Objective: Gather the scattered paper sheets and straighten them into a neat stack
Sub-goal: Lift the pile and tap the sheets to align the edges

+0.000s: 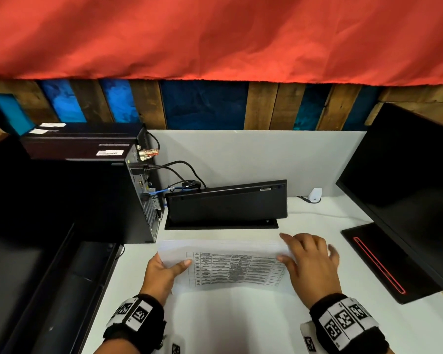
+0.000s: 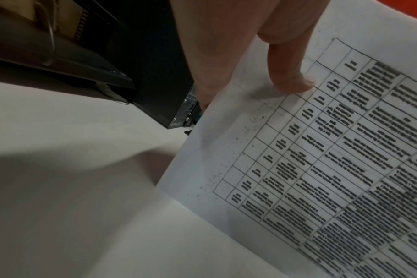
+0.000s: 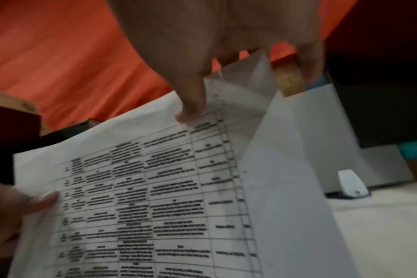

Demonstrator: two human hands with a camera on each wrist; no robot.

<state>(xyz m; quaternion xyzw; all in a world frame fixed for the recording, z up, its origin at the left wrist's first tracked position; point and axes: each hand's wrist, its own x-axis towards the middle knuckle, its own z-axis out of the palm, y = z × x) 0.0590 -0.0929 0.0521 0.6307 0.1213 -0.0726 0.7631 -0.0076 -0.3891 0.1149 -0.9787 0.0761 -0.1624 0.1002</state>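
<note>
A bundle of white paper sheets (image 1: 235,269), the front one printed with a black table, is held tilted up off the white desk (image 1: 228,325) between both hands. My left hand (image 1: 168,268) grips its left edge, thumb on the printed face and fingers behind. My right hand (image 1: 298,251) grips the right edge the same way. The left wrist view shows the thumb (image 2: 291,79) pressing on the sheet (image 2: 298,169). Seen from the right wrist, the right thumb (image 3: 191,105) pinches the sheets (image 3: 155,188), whose right edges are fanned unevenly.
A black keyboard (image 1: 225,203) leans on edge just behind the papers. A computer tower (image 1: 138,195) with cables stands to the left. On the right are a dark monitor (image 1: 407,187), its base (image 1: 384,261) and a small white device (image 1: 315,195).
</note>
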